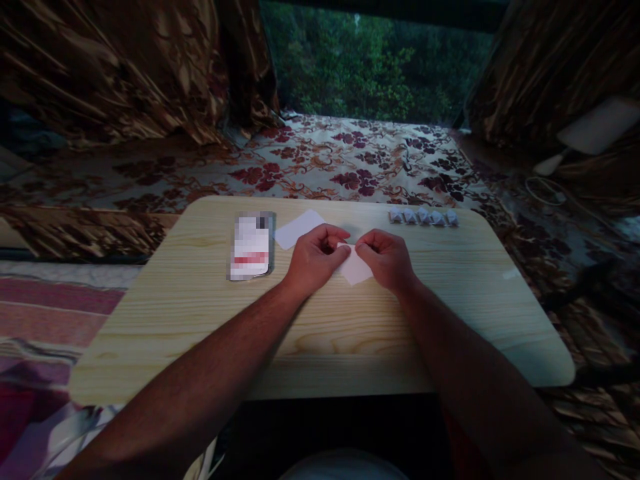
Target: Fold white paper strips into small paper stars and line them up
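A small sheet of white paper is held just over the middle of the table. My left hand pinches its upper left edge between thumb and fingers. On the other side, my right hand grips the top right edge the same way, thumb on the paper. The sheet's lower corner points toward me. Close behind my left hand lies white paper, flat on the wood. Several small folded white paper pieces stand in a row at the table's far right.
The light wooden table has rounded corners. At its left lies a blurred-out rectangular item with a red band. Beyond the far edge is a flowered cloth below a window, with brown curtains. A white lamp is at right.
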`<state>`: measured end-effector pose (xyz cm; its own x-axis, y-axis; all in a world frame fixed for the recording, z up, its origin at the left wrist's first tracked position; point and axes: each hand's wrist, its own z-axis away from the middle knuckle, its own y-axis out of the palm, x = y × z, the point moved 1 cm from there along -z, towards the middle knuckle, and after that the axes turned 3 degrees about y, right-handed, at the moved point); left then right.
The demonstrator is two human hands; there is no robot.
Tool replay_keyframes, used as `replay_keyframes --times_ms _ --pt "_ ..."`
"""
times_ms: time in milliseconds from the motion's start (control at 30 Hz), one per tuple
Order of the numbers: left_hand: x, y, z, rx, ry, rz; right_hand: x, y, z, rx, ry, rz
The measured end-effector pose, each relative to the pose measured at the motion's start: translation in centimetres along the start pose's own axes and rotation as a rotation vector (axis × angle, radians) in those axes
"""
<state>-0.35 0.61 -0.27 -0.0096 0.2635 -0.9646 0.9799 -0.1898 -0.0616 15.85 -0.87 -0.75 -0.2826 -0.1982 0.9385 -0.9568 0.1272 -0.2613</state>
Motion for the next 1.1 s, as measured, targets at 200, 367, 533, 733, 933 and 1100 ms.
replay_keyframes --times_ms 200,367,533,733,933,1100 --pt "-0.06 -0.11 -0.19 -0.05 -0.022 0.085 0.34 0.05 0.1 -0.036 -0.016 -0.02" --pt "-0.2 -0.08 -0.28 -0.075 -0.06 0.152 0.59 0.07 0.25 -0.045 -0.003 -0.034" --pt "-0.29 -0.06 -0.34 -0.084 -0.085 0.186 0.73 0.03 0.25 -0.053 -0.014 -0.022" --pt "-0.33 -0.16 -0.34 -0.083 -0.092 0.195 0.7 0.02 0.35 -0.055 -0.042 -0.012" --pt "-0.37 -0.18 -0.3 -0.084 -0.084 0.204 0.51 0.04 0.29 -0.055 -0.04 -0.011" --pt "-0.23 -0.25 -0.37 -0.088 -0.102 0.192 0.37 0.02 0.23 -0.062 -0.031 0.007"
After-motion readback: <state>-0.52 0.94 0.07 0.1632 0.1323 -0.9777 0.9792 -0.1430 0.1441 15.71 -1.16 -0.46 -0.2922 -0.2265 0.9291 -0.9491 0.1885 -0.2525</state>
